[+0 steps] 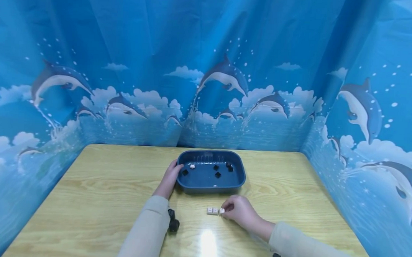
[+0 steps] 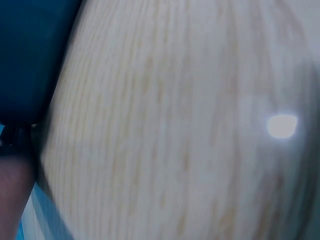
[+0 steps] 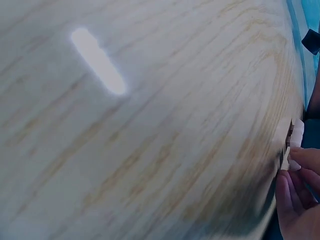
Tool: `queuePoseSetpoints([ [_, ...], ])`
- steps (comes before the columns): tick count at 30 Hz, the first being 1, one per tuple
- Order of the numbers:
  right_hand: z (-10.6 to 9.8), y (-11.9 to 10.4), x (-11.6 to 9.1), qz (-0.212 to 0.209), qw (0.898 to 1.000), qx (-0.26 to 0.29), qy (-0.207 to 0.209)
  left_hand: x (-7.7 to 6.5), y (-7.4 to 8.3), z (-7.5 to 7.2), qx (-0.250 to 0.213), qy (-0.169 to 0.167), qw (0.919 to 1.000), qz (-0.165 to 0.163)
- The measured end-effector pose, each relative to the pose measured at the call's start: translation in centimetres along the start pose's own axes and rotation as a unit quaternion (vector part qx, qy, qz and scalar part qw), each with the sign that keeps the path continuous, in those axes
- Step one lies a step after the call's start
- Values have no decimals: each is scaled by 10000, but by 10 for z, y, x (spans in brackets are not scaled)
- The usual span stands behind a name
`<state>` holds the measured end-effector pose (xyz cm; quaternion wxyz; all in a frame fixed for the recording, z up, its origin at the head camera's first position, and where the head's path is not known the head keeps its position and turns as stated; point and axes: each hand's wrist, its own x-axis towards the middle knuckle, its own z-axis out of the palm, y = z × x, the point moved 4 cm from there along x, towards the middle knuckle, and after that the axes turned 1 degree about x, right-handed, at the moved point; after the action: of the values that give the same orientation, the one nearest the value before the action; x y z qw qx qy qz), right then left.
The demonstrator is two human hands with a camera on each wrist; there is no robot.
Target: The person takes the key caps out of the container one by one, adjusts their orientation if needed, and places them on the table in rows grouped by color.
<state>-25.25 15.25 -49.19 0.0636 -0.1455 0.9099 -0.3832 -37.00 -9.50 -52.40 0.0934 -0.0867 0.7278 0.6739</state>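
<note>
A blue plastic tray stands toward the back of the table, with several black keycaps and a white keycap inside. My left hand grips the tray's left end, a digit over the rim; the left wrist view catches only a blurred part of that hand beside the dark tray wall. In front of the tray, two white keycaps sit side by side in a short row. At the row's right end my right hand pinches another white keycap between thumb and fingers.
The wood-grain table has a bright glare patch near its front. A blue dolphin-print curtain encloses the back and sides. Dark wrist cameras hang below the sleeves.
</note>
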Motion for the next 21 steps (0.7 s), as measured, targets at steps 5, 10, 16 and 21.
queuePoseSetpoints([
  [5,2,0,0,-51,9999,-159,-22,0,0,0,-11,40,10000,-1],
  [10,4,1,0,-74,9996,-258,18,1,1,1,-32,82,10000,-13],
  [16,5,0,1,-24,9996,-263,18,1,1,1,-47,79,10000,9],
  [21,6,1,1,-21,9996,-279,7,0,2,1,-99,44,9998,150],
])
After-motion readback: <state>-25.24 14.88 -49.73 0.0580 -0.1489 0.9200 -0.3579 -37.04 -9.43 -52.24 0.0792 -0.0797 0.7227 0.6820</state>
